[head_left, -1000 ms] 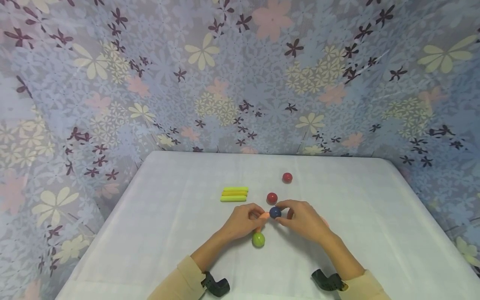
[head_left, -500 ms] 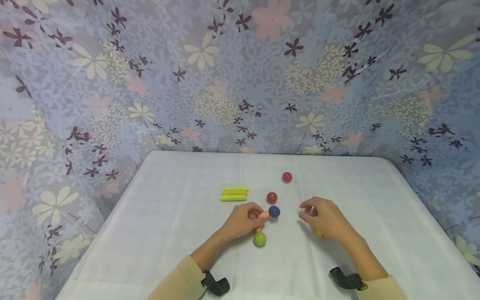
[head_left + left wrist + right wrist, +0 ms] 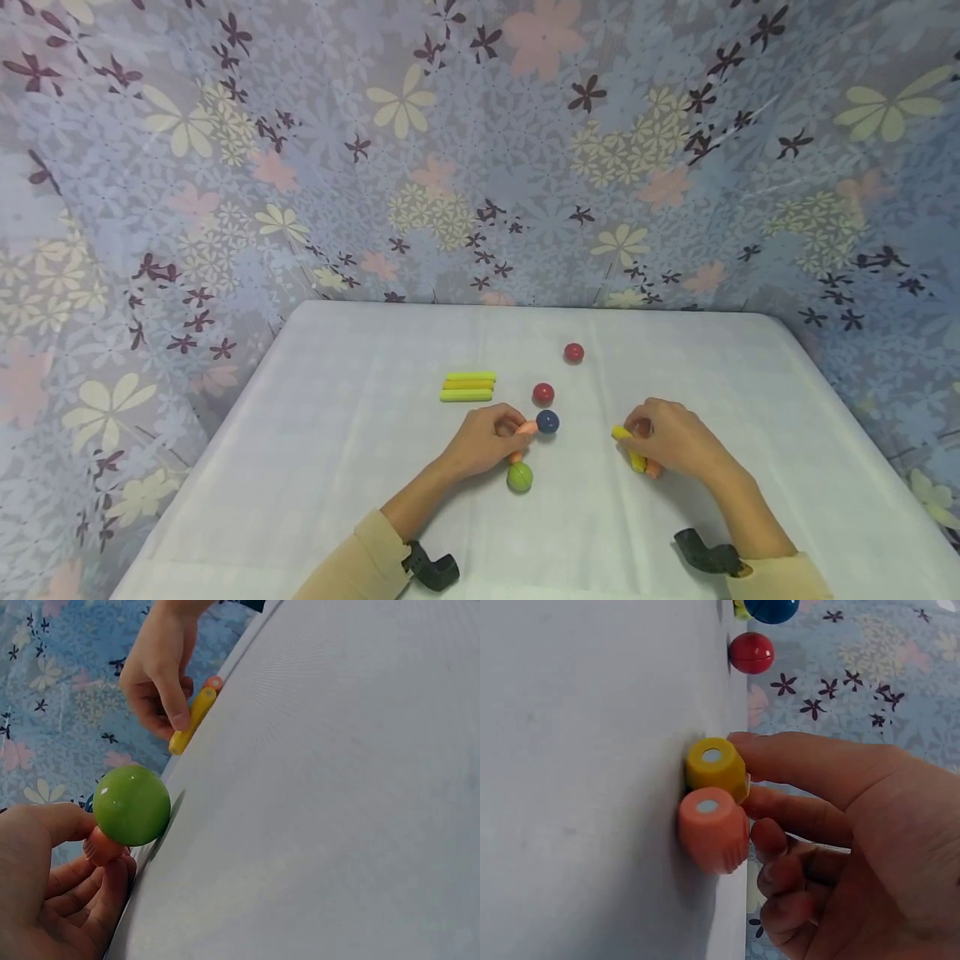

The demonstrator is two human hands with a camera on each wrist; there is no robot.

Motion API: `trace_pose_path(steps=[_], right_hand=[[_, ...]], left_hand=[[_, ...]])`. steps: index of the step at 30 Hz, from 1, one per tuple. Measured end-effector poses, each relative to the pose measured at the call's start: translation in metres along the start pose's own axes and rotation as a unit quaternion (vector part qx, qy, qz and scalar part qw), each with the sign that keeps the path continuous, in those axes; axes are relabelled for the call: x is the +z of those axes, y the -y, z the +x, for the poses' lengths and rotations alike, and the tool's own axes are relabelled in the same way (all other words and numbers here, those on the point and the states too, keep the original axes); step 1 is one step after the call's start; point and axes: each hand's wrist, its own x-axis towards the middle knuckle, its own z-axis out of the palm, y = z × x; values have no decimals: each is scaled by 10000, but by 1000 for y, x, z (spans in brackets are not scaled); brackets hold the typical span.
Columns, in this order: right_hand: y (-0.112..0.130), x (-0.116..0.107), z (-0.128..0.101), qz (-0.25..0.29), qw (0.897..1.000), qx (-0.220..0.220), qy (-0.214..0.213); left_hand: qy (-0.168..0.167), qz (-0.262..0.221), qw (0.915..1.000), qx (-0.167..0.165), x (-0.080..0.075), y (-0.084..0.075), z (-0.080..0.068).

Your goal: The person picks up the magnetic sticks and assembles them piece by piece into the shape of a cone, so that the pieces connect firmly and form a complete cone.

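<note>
Bench (image 3: pixel 337 467), white cloth cover, floral drape behind; contents at this moment:

- Left hand (image 3: pixel 483 440), lower centre of the head view: fingers curled round an orange stick (image 3: pixel 522 435). A blue ball (image 3: pixel 547 422) sits at the stick's far tip and a green ball (image 3: pixel 519 477) at its near end. The left wrist view shows the green ball (image 3: pixel 132 805) against the stick's orange end, thumb just beside it.
- Right hand (image 3: pixel 671 437), right of centre: fingers curled onto a yellow stick (image 3: pixel 628 447) and a second orange stick (image 3: pixel 652 468), which lie side by side on the cloth. The right wrist view shows the forefinger pressing the yellow stick (image 3: pixel 715 769), the second orange stick (image 3: pixel 712 829) touching it below. Whether either is lifted off the cloth cannot be told.
- Red ball (image 3: pixel 543 393), loose, just above the blue ball.
- Second red ball (image 3: pixel 573 352), loose, further up the frame.
- Three sticks (image 3: pixel 467 387), two yellow-green with one orange between, in a neat row, left of the red ball.

Change noted: a second ago the right hand was at the blue ball, beside the left hand; it has since left that ball and travelled right to the pair of sticks. The blue ball remains at the stick's tip unaided, so that joint appears to hold, and the right hand is judged to be fetching the next piece for the assembly.
</note>
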Motion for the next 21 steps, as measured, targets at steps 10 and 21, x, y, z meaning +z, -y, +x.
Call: trace_pose_path(steps=[10,21], right_hand=[[8,5,1,73,9987,491,134],[9,11,3,-178,9994,257,-115]], left_hand=[[-29,75,10000,-12,-1,-1,0],[-33,55,10000,-69,0,0,0]])
